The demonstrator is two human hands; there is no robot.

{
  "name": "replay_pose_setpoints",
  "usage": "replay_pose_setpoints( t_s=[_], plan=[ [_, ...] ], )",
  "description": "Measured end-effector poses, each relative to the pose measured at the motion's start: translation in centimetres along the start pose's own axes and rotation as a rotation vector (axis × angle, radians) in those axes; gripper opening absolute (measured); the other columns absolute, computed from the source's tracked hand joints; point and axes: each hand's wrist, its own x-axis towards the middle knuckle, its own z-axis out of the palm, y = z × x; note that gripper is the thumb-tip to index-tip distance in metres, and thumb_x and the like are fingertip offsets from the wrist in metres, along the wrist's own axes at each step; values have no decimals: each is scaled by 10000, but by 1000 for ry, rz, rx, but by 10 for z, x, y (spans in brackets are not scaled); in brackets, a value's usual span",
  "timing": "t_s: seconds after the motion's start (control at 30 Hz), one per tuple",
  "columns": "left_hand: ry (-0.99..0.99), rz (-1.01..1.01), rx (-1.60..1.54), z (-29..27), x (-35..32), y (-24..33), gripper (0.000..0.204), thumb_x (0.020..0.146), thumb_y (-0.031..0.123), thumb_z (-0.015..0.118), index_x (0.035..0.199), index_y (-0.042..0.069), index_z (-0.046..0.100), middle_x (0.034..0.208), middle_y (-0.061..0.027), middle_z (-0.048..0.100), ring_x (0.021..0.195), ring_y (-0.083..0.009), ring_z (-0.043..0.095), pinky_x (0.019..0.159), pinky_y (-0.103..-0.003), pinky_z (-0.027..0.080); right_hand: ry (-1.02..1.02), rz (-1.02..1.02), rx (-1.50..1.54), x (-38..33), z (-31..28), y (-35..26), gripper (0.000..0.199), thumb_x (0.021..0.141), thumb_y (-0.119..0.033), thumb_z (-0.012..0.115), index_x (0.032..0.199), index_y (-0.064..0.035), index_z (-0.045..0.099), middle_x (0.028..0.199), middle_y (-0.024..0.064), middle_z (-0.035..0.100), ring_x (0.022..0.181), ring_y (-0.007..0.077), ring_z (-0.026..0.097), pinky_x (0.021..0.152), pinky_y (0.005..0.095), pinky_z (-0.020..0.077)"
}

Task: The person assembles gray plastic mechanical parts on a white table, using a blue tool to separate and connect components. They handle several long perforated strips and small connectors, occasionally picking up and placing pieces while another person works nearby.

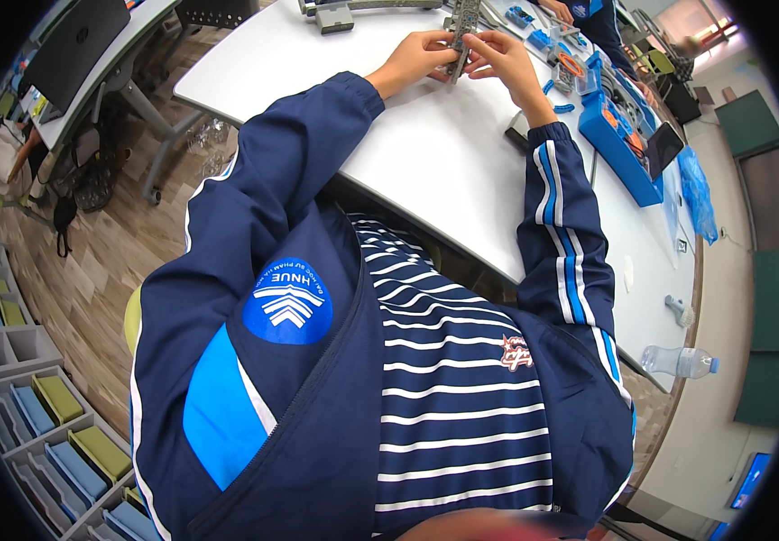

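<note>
Over the white table (448, 162), my left hand (418, 61) and my right hand (507, 68) meet near the far edge of the view. Between them stands a narrow grey studded plastic piece (464, 22), gripped from both sides. My left fingers wrap its lower part, while the right thumb and fingers press on its right side. The piece's upper end runs out of the picture. A long grey curved piece (389, 4) with a grey block (335, 20) lies beyond my left hand. A dark object (517, 137) is partly hidden by my right wrist.
A blue bin (619, 149) of parts stands to the right, with loose blue pieces (543, 39) beyond it. Another person's hand (556, 9) is at the far side. A clear bottle (678, 362) lies at the right table edge. A black laptop (73, 54) sits on another table.
</note>
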Motion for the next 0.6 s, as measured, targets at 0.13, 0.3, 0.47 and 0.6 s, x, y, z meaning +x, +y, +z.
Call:
replay_pose_setpoints(
  t_s=[0.13, 0.3, 0.47, 0.6],
  plan=[
    [47, -33, -47, -2, 3, -1, 398, 965, 168, 538, 1322, -8, 546, 1084, -116, 678, 988, -193, 671, 800, -348, 597, 4, -34, -52, 3, -4, 9, 313, 941, -262, 656, 1059, 29, 651, 865, 105, 677, 724, 174, 707, 639, 266, 595],
    [124, -198, -290, -23, 11, -4, 349, 1012, 189, 432, 1284, 18, 568, 1057, -93, 651, 996, -188, 634, 865, -381, 562, 37, 6, 96, 6, -13, 28, 233, 906, -199, 631, 963, 24, 666, 796, 77, 656, 706, 167, 687, 642, 277, 574],
    [153, -253, -454, -33, 15, -6, 267, 1025, 256, 480, 1057, 8, 574, 933, -79, 583, 875, -179, 622, 844, -390, 600, 19, 209, 22, 2, -19, 42, 294, 915, -281, 652, 991, 0, 687, 839, 74, 675, 726, 137, 660, 658, 253, 550],
    [129, -199, -205, -34, 14, -8, 285, 966, 256, 622, 1105, 15, 556, 872, -38, 528, 812, -122, 582, 749, -334, 618, -75, 191, -138, 0, -10, 36, 404, 894, -434, 692, 1008, -47, 711, 868, 36, 689, 745, 109, 633, 668, 240, 521]
  ],
)
